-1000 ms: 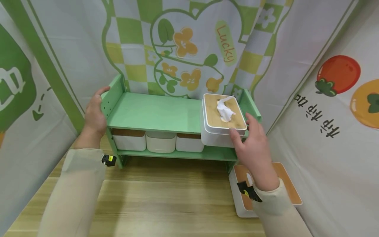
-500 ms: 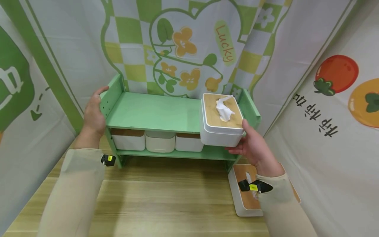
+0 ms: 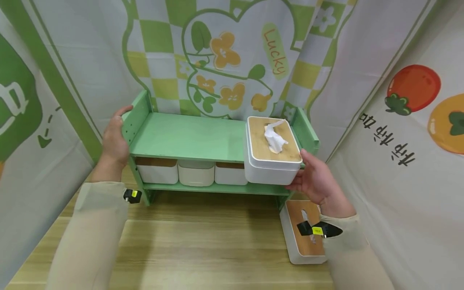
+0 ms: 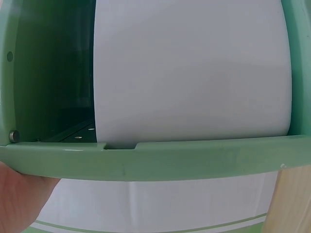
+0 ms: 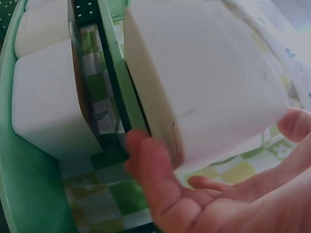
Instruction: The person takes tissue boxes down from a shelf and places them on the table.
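Note:
A white tissue box (image 3: 272, 173) with a wooden lid and a tuft of white tissue sits at the right end of the green shelf's (image 3: 192, 137) top board, its front end jutting past the board's edge. My right hand (image 3: 319, 179) holds its near right corner, thumb at the side and fingers underneath. From below, the right wrist view shows the fingers (image 5: 158, 179) at the box's underside. On the far left, my left hand (image 3: 115, 141) grips the shelf's side panel, with fingertips over its upper edge. Only a small part of that hand (image 4: 22, 201) shows in the left wrist view.
Several white and cream boxes (image 3: 157, 171) stand on the lower board. Another wooden-lidded tissue box (image 3: 295, 241) lies on the wooden floor (image 3: 203, 241) at right, partly hidden by my right wrist. Printed cloth walls (image 3: 224, 60) enclose the shelf behind and at both sides.
My right hand has gone from touching the top and side of the tissue box to holding its corner from below. The box has shifted slightly towards me. The left hand keeps its place.

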A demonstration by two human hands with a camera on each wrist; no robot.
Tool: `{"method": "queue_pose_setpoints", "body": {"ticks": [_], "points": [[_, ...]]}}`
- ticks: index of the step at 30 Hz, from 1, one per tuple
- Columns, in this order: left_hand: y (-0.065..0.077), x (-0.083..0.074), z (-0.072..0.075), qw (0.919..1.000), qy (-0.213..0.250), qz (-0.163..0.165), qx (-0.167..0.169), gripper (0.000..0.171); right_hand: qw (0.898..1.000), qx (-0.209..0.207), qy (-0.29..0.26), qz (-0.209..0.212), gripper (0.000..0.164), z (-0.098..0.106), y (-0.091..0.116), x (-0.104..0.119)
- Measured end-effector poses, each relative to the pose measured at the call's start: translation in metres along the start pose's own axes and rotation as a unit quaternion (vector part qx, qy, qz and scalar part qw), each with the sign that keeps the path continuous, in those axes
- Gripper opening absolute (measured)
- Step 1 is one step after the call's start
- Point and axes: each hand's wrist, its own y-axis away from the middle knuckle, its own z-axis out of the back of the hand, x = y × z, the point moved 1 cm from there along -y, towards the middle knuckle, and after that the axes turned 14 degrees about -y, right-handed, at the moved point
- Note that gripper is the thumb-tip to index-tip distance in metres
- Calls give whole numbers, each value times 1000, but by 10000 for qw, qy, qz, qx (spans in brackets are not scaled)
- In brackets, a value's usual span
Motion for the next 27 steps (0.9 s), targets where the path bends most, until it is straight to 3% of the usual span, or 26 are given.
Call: {"method": "queue_pose_setpoints", "body": {"ticks": [8,16,27], "points": [[-1,1,0,10000,46,-31,-66,61,9997,80,-160,-137,58,9,-10,3],[0,-1,0,9999,-22,-55,-94,61,9994,190,-294,40,40,11,-6,1],[-1,0,-1,9999,12,-103,-88,61,9977,424,-437,314,58,13,-2,-4]]}}
